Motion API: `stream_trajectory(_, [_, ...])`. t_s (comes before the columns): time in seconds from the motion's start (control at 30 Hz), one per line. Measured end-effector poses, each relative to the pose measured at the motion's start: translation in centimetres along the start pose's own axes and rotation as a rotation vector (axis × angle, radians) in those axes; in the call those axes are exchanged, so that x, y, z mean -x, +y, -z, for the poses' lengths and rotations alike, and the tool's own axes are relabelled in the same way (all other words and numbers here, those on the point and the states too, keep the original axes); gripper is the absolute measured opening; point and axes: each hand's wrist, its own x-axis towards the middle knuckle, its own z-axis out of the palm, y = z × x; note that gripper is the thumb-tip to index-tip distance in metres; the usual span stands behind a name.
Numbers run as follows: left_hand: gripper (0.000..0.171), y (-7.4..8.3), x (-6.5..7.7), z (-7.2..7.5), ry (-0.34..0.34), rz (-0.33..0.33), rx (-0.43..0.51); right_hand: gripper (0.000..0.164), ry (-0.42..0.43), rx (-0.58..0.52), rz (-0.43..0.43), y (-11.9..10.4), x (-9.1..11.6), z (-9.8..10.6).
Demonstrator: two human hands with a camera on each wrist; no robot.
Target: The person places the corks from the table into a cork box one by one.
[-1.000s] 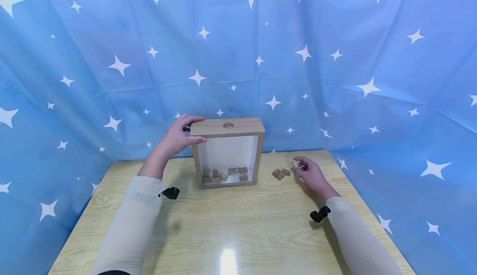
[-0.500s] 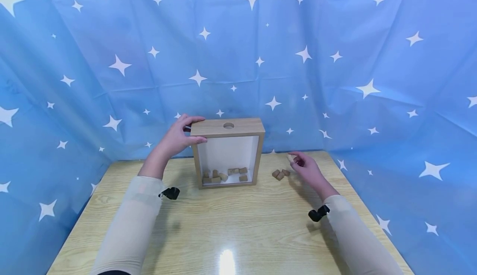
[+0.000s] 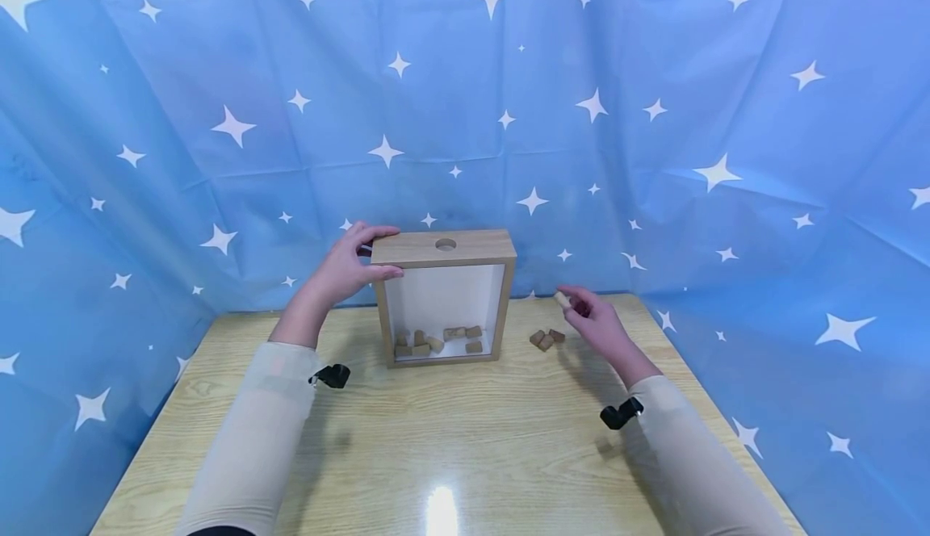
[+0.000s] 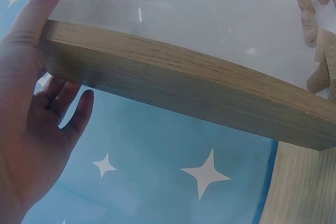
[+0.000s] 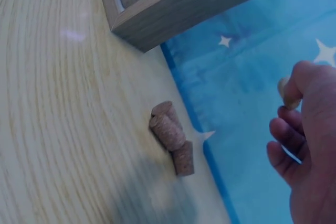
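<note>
A wooden shadow box (image 3: 507, 310) with a clear front and a round hole in its top stands upright at the back of the table. Several corks (image 3: 421, 350) lie on its floor. My left hand (image 3: 347, 265) grips the box's upper left corner, thumb on the front and fingers over the top and behind. My right hand (image 3: 599, 326) pinches a cork (image 3: 562, 300) between thumb and fingertips, raised to the right of the box. Below it on the table lie 3 loose corks (image 3: 546, 341), close together; the right wrist view shows these corks (image 5: 169, 129) touching.
The wooden table (image 3: 436, 431) ends at the back against a blue curtain (image 3: 465, 100) with white stars. The curtain also hangs along both sides. Small black wrist cameras sit on both sleeves (image 3: 254, 431).
My right hand has lifted the cork and moved it slightly left and up, toward the box. The left hand and the box have stayed in place.
</note>
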Motion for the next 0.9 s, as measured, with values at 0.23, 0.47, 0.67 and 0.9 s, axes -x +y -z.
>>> stream_trajectory(0.23, [0.072, 0.0, 0.1, 0.0, 0.002, 0.004, 0.002, 0.046, 0.018, -0.012, 0.058, -0.9, -0.3, 0.2])
stream_trajectory(0.47, [0.070, 0.1, 0.0, 0.0, 0.004, 0.001, -0.002, 0.045, 0.018, -0.004, 0.092, -1.6, -0.4, 0.2])
stream_trajectory(0.67, [0.070, 0.0, 0.1, 0.0, 0.004, 0.001, -0.011, 0.047, 0.027, -0.009, 0.095, -1.9, -0.5, 0.1])
stream_trajectory(0.9, [0.070, -0.1, 0.0, 0.0, 0.002, 0.000, -0.009, 0.038, 0.047, -0.019, 0.124, -2.6, -0.6, 0.3])
